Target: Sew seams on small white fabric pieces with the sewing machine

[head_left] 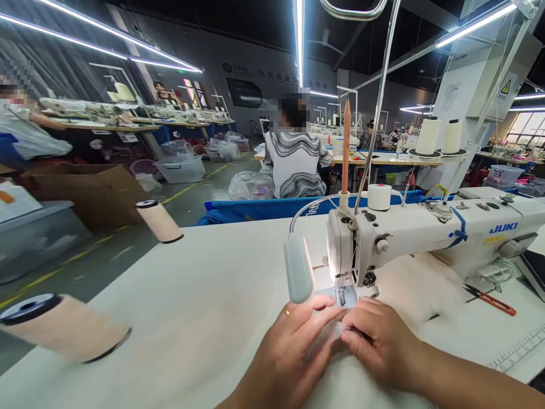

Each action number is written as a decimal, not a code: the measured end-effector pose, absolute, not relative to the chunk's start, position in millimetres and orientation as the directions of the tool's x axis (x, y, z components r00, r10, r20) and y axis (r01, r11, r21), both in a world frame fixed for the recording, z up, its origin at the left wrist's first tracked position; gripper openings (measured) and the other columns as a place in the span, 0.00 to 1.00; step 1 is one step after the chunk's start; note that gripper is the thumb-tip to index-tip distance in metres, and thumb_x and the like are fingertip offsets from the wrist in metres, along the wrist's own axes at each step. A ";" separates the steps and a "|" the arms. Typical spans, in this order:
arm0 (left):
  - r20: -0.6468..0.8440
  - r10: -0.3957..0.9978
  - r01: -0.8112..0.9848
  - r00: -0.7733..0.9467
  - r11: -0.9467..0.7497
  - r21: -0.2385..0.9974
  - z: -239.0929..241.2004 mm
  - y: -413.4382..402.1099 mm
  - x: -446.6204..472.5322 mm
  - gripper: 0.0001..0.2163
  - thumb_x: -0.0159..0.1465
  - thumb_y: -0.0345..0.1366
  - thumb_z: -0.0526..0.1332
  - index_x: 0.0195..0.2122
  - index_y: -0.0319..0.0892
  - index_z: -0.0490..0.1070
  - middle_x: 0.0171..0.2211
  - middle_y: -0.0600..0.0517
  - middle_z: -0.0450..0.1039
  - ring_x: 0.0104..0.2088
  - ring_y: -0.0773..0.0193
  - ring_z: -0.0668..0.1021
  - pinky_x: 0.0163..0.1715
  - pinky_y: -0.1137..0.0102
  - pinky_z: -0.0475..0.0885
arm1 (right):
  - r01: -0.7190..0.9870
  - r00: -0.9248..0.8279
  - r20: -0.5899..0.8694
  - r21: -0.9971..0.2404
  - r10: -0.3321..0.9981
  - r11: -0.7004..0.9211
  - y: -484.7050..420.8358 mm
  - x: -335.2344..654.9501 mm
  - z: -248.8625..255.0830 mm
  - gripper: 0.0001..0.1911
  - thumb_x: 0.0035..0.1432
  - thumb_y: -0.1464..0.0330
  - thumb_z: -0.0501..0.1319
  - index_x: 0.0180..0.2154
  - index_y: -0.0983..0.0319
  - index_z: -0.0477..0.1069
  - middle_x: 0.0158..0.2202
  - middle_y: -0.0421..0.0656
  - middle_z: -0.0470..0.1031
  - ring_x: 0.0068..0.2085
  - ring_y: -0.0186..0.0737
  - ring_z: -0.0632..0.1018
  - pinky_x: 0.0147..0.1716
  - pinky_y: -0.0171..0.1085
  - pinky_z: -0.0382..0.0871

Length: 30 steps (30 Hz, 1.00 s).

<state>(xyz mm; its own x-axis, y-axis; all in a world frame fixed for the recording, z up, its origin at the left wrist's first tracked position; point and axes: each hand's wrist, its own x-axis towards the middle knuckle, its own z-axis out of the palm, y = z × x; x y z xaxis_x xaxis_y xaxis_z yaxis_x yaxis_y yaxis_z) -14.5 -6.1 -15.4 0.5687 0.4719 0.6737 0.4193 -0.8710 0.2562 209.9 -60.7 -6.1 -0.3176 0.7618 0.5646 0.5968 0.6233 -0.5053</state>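
Note:
My left hand [293, 346] and my right hand [377, 341] rest together on the white sewing table [191, 307], just in front of the needle and presser foot [342, 295] of a white JUKI sewing machine [426, 233]. Both hands have fingers curled and pressed onto a small pale piece of fabric [336, 332], pinching it at the needle plate. The fabric is mostly hidden by my fingers. A ring shows on my left hand. A small lamp head [298, 270] on a flexible arm hangs just above my left fingers.
Two pinkish thread cones lie on the table's left side, one near [63, 326], one farther [158, 220]. Red-handled snips [489, 299] lie right of the machine. White thread cones [438, 136] stand behind. A person in a striped top [296, 162] sits ahead; another person [25, 128] is at left.

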 end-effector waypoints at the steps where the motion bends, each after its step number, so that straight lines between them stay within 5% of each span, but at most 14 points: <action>1: 0.675 0.470 0.424 0.569 -0.871 0.249 -15.0 -6.7 -14.9 0.17 0.73 0.32 0.57 0.59 0.50 0.77 0.55 0.45 0.81 0.53 0.51 0.83 0.53 0.58 0.80 | 0.602 -0.323 0.573 -0.490 0.754 0.630 -61.0 210.0 -6.2 0.09 0.73 0.69 0.55 0.36 0.57 0.68 0.31 0.39 0.75 0.34 0.40 0.74 0.37 0.36 0.67; 22: 0.711 0.467 0.429 0.525 -0.867 0.253 -10.4 -8.5 -15.1 0.15 0.74 0.25 0.55 0.47 0.49 0.79 0.48 0.48 0.80 0.45 0.55 0.81 0.46 0.60 0.76 | 0.607 -0.283 0.610 -0.484 0.740 0.631 -62.9 207.3 -6.1 0.06 0.71 0.70 0.56 0.37 0.57 0.66 0.30 0.38 0.74 0.31 0.39 0.72 0.33 0.36 0.64; 24: 0.704 0.488 0.418 0.515 -0.861 0.291 -9.0 -10.5 -13.5 0.14 0.74 0.26 0.55 0.44 0.49 0.79 0.47 0.48 0.80 0.43 0.57 0.81 0.44 0.61 0.76 | 0.609 -0.260 0.603 -0.503 0.754 0.613 -63.2 207.9 -8.1 0.02 0.69 0.70 0.59 0.43 0.57 0.68 0.33 0.39 0.76 0.32 0.39 0.73 0.33 0.36 0.65; 27: 0.679 0.539 0.382 0.499 -0.840 0.386 -4.8 -15.0 -9.1 0.13 0.75 0.28 0.55 0.43 0.48 0.79 0.46 0.49 0.79 0.42 0.58 0.81 0.43 0.62 0.76 | 0.564 -0.268 0.630 -0.510 0.728 0.649 -61.1 208.2 -11.6 0.11 0.68 0.70 0.61 0.51 0.57 0.69 0.41 0.42 0.79 0.38 0.42 0.76 0.37 0.38 0.69; 30: 0.645 0.595 0.367 0.480 -0.804 0.469 5.3 -21.7 -5.3 0.12 0.75 0.31 0.56 0.42 0.49 0.79 0.45 0.49 0.79 0.45 0.57 0.80 0.45 0.63 0.77 | 0.495 -0.277 0.630 -0.554 0.726 0.670 -62.3 209.4 -5.8 0.04 0.71 0.70 0.60 0.46 0.56 0.70 0.42 0.42 0.79 0.40 0.42 0.77 0.40 0.38 0.70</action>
